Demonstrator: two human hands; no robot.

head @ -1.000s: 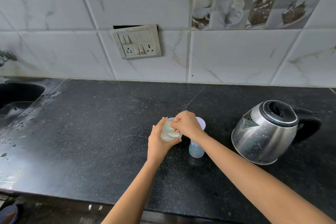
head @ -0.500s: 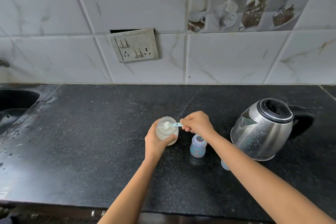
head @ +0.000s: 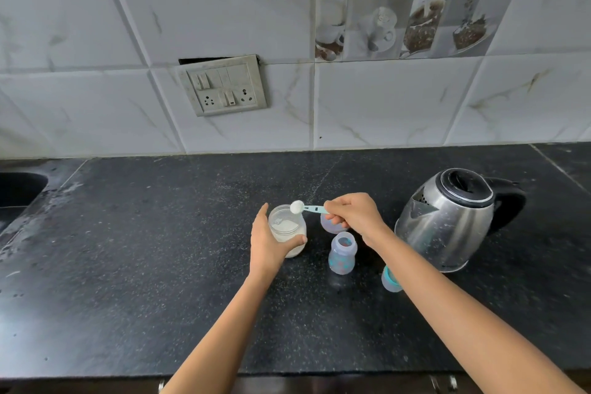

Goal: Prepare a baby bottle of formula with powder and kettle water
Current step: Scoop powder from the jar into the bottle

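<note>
My left hand (head: 267, 241) grips an open clear jar of white formula powder (head: 287, 230) standing on the black counter (head: 160, 265). My right hand (head: 355, 213) pinches the handle of a small teal scoop (head: 303, 208), heaped with powder, just above the jar's rim. A small open baby bottle (head: 342, 253) with blue and red print stands upright to the right of the jar, below my right hand. A steel electric kettle (head: 447, 217) with a black handle sits further right.
A pale lilac lid (head: 331, 225) lies behind the bottle, partly under my right hand. The bottle's teal-ringed top (head: 390, 281) lies by my right forearm. A sink (head: 19, 192) is at the far left. A switch and socket plate (head: 225, 86) hangs on the tiled wall.
My right hand has lifted the scoop out of the jar, full of powder, and drawn it slightly right. My left hand keeps hold of the jar.
</note>
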